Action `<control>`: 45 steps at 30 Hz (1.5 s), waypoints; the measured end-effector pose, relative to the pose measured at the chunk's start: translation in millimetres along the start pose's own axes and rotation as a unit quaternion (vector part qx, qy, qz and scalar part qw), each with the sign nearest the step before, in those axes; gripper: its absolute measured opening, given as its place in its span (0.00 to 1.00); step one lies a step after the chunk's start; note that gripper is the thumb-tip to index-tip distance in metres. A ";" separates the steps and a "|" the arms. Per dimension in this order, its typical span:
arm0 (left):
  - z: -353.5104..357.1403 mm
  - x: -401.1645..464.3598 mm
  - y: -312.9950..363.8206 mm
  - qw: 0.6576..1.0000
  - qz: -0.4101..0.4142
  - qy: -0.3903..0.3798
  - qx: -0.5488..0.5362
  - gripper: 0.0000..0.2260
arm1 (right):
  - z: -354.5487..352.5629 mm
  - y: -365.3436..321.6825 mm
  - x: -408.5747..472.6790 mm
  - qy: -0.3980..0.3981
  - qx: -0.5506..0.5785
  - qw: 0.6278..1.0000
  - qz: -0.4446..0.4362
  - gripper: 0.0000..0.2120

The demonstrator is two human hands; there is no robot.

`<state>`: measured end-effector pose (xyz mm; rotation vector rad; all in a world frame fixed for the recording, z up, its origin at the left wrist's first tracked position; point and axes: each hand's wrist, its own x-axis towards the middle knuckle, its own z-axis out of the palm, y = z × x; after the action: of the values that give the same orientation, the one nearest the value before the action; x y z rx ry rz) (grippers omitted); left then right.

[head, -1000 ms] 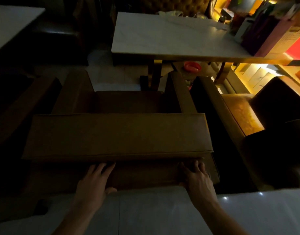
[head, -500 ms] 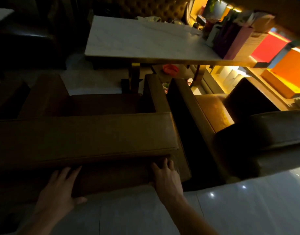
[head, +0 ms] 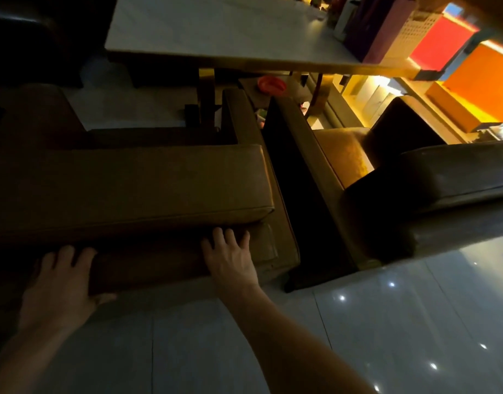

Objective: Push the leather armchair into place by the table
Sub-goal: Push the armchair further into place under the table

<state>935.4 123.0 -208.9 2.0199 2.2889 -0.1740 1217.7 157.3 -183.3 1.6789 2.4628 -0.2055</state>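
The brown leather armchair stands in front of me, seen from behind, its seat facing the white marble-topped table. My left hand lies flat against the chair's back panel under the thick top cushion, fingers spread. My right hand presses the same panel near its right corner, fingers spread too. Neither hand grips anything. The chair's right arm reaches close to the table's metal leg.
A second leather armchair stands close on the right with a dark narrow gap between the two. A red bowl sits under the table. Coloured boxes line the far right. Glossy floor tiles lie below.
The view has swung left and nearer, so the armchair now fills the left side. Both hands stay flat on its back panel, and the chair sits closer to the table.
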 end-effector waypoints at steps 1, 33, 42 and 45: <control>1.5 -0.3 -0.3 1.000 0.002 0.002 -0.005 0.38 | 0.7 -1.7 1.2 0.000 -0.013 1.000 -0.002 0.32; 3.2 -41.0 1.5 1.000 -0.011 -0.023 -0.017 0.40 | 16.6 3.7 -36.7 0.005 0.039 0.999 -0.025 0.40; -8.1 -45.3 12.4 1.000 -0.008 -0.004 -0.023 0.41 | 11.5 10.7 -34.1 0.021 0.065 0.998 -0.009 0.35; -11.9 -49.7 18.4 0.999 -0.005 0.006 -0.033 0.41 | 12.7 13.0 -32.7 0.035 0.069 0.997 -0.007 0.35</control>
<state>960.0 78.1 -190.8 1.9838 2.2809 -0.0868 1242.2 129.8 -189.4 1.7513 2.5666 -0.3296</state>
